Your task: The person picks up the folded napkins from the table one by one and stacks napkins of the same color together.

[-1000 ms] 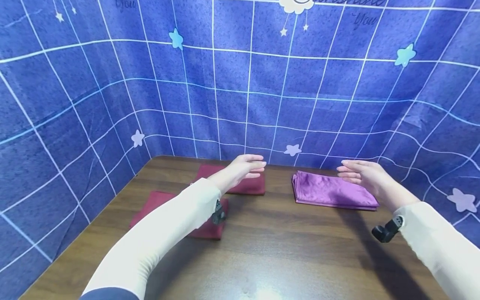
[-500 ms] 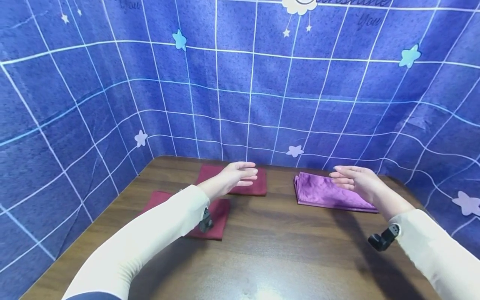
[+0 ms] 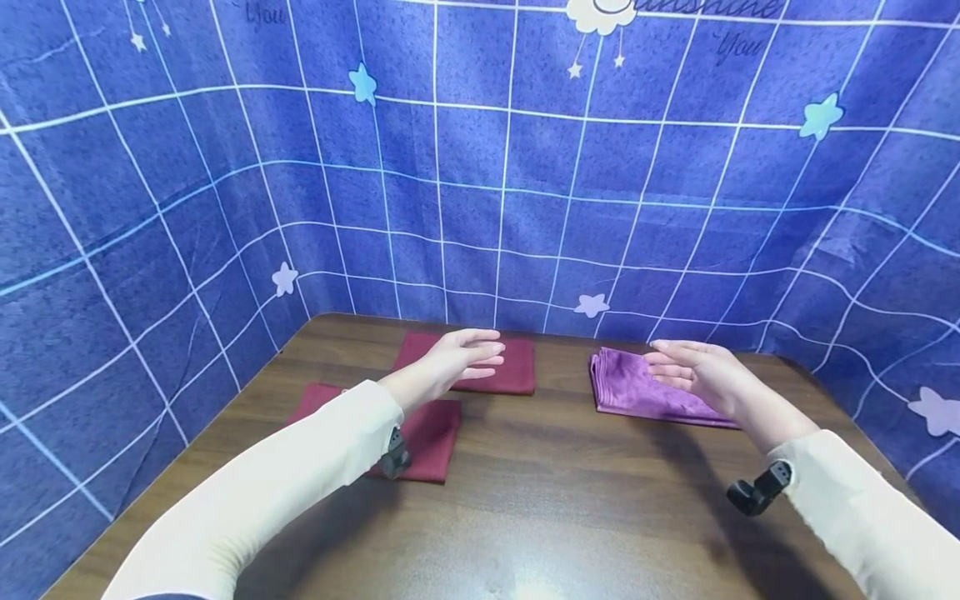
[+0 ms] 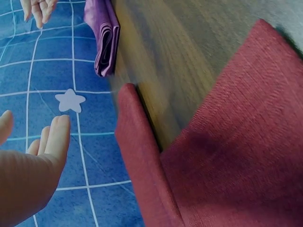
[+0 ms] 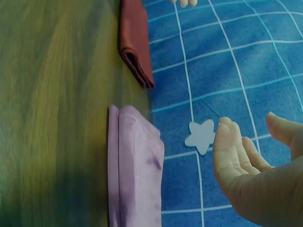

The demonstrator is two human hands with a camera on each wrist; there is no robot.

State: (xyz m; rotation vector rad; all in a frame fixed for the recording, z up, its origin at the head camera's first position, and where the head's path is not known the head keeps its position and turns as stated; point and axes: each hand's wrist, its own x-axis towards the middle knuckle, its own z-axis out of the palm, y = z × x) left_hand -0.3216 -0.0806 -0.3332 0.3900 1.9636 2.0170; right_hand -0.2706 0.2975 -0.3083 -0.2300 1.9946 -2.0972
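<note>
My left hand [image 3: 456, 360] hovers above two folded dark red cloths, its fingers extended and holding nothing. One red cloth [image 3: 510, 367] lies at the back of the table; the other red cloth [image 3: 431, 442] lies nearer, partly covered by the left sleeve. On the right, a folded purple satin cloth [image 3: 637, 387] lies flat near the back edge. Above its right part is my right hand [image 3: 708, 377], with relaxed, slightly bent fingers and nothing in them. In the right wrist view the purple cloth [image 5: 139, 175] shows its layered folds, apart from the hand.
The wooden table [image 3: 540, 483] carries the cloths. A blue curtain [image 3: 465, 208] with white grid lines and stars stands behind it and on both sides. Small dark cameras sit at both wrists, such as the right wrist camera [image 3: 757, 490].
Both hands have drifted left and slightly down, nearer the person. The view has shifted a little, and the cloths stay where they lay.
</note>
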